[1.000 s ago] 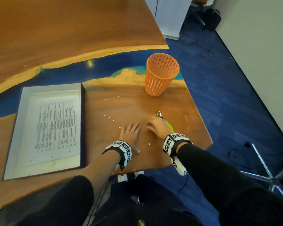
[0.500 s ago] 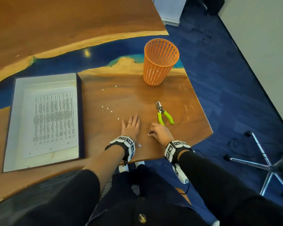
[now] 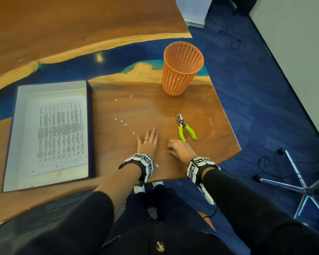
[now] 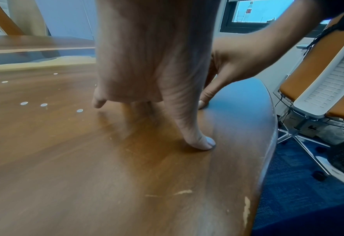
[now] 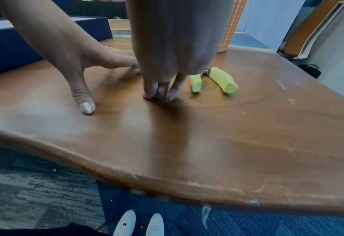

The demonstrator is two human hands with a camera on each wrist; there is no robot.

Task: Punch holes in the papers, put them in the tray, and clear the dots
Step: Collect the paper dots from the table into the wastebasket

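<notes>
While the left hand (image 3: 148, 142) lies flat with fingers straight on the table (image 3: 155, 107), the right hand (image 3: 180, 150) bunches its fingertips (image 5: 157, 94) down by a dot (image 3: 167, 152). Papers (image 3: 61, 133) sit in the tray (image 3: 17, 126); more dots (image 3: 121, 121) lie scattered, punch (image 3: 184, 127) beside.

An orange mesh basket (image 3: 182, 69) stands on the wooden table (image 3: 63, 24); a chair base (image 3: 300, 188) sits on blue carpet.

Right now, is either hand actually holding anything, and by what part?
The left hand lies flat on the table, holding nothing. The right hand has fingers bunched on the wood; whether they pinch a dot cannot be told.
</notes>
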